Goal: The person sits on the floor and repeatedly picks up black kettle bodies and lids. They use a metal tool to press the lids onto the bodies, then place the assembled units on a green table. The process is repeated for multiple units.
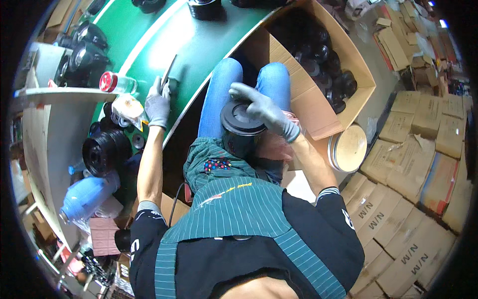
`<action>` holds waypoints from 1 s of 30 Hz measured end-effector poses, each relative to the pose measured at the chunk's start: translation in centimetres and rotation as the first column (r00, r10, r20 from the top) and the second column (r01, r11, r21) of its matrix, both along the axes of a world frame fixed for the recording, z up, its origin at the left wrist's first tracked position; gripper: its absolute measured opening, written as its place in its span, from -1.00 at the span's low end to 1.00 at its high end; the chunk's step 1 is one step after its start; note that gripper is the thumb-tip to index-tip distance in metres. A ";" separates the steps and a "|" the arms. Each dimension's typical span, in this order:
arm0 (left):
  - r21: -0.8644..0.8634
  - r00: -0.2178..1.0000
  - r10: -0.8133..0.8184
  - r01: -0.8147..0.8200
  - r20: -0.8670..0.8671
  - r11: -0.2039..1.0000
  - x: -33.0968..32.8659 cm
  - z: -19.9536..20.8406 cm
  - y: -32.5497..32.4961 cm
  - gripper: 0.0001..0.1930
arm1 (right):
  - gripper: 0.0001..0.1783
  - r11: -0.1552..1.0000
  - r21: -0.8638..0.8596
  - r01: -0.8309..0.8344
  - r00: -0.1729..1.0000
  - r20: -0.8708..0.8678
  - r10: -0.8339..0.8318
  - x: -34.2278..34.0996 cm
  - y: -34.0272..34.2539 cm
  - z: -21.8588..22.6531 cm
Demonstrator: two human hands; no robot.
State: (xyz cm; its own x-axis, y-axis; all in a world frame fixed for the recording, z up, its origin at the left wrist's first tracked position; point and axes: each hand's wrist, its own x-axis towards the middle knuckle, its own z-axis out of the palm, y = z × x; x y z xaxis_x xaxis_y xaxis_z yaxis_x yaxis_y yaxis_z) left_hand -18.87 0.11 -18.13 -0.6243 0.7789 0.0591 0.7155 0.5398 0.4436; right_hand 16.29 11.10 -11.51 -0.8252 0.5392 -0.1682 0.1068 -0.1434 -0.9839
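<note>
My left hand (158,105), in a grey glove, is over the green tabletop (144,60) at the left. Its fingers are closed around a thin blade-like metal tool (170,69) that points away from me; the tool's handle end is hidden. On my lap, between my thighs, stands a black cylindrical part (241,119) with a round flat top. My right hand (266,110), also gloved in grey, lies across the right side of that top. Its fingers stretch to the left, and whether they press on the part is hard to tell.
A red-lidded clear jar (118,82) and a small plastic bag (128,109) are left of my left hand. Black round parts (107,152) sit below them. At the right are an open carton (366,82) of black parts, a round stool (348,148) and stacked cartons (398,164).
</note>
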 end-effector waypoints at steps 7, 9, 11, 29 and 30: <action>0.327 0.461 -0.619 0.566 0.635 0.757 8.3 11.8 2.2 -0.58 | 0.38 0.778 -0.502 0.378 0.815 -0.218 -0.537 -1.3 -1.5 1.6; 0.232 0.462 -0.704 0.722 0.540 0.652 10.7 15.0 2.2 -0.58 | 0.37 0.691 -0.644 0.329 0.754 -0.262 -0.603 -1.1 -1.4 1.5; 0.066 0.623 -0.706 0.732 0.338 0.678 12.7 17.0 1.4 -0.56 | -0.01 0.743 -0.580 0.333 0.788 -0.262 -0.558 -0.6 -0.7 0.9; 0.363 0.426 -0.571 0.475 0.702 0.801 11.3 9.9 2.7 -0.48 | -0.61 0.991 -0.082 0.109 0.858 -0.495 -0.136 1.7 -3.3 2.8; 0.365 0.281 -0.483 0.382 0.830 0.849 11.2 8.8 3.8 -0.38 | -0.68 0.990 0.084 0.112 0.899 -0.434 -0.065 1.6 -3.7 3.8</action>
